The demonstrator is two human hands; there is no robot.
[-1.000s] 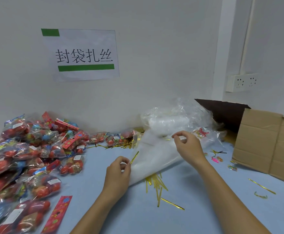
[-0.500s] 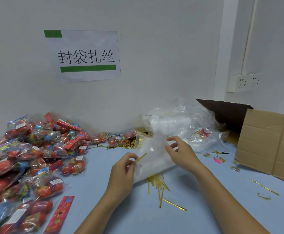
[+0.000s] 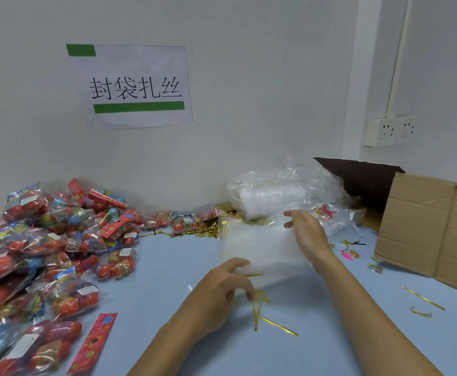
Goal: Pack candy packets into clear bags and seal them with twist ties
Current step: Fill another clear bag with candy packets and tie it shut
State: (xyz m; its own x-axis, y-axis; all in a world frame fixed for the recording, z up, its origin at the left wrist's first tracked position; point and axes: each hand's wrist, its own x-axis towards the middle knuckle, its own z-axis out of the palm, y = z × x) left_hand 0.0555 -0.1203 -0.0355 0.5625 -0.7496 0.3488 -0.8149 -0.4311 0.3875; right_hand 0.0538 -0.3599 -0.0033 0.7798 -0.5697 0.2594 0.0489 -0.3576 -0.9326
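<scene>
Clear bag (image 3: 265, 248), blurred and milky, lies at the table's centre, held from both sides. Left hand (image 3: 222, 289), at 6 o'clock, pinches the bag's near edge together with a gold twist tie (image 3: 254, 275); its fingertips blur into the plastic. Right hand (image 3: 304, 234), at 3 o'clock of the bag, grips the far edge with curled fingers. Loose gold ties (image 3: 260, 308) lie partly hidden under the bag. Candy packets (image 3: 59, 240) are heaped at 9 o'clock, cut off by the left edge. A stack of clear bags (image 3: 276, 194) sits at 12 o'clock against the wall. A cardboard box (image 3: 422, 229) at 3 o'clock runs out of view.
</scene>
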